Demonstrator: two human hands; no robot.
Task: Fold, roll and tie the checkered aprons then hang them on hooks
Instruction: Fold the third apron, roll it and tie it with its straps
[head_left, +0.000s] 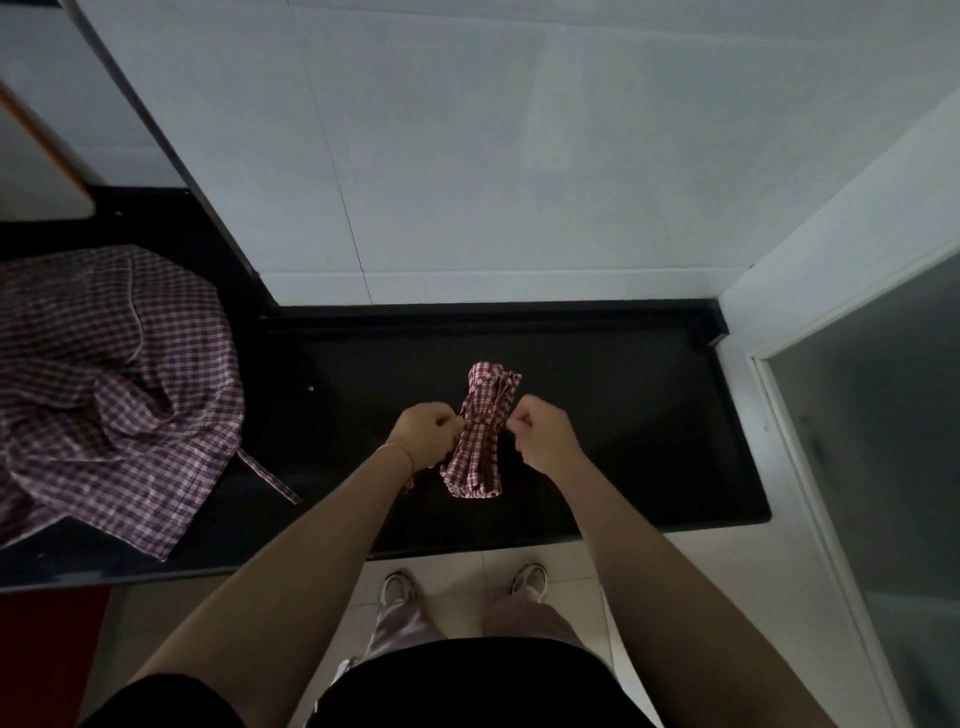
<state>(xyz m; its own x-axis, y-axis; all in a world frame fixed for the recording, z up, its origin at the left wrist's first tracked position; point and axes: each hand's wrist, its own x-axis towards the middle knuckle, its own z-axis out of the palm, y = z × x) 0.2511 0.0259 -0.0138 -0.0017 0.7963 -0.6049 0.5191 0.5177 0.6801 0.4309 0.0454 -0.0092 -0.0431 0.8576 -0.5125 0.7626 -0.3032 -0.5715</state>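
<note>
1. A loose apron (111, 374) lies heaped at the counter's (649, 415) left end.
2. The left hand (423, 434) pinches a tie at the roll's left side, fingers curled.
3. The rolled apron (480, 434) lies mid-counter, cinched at its waist.
4. The right hand (545, 434) pinches the tie on the right side.
</note>
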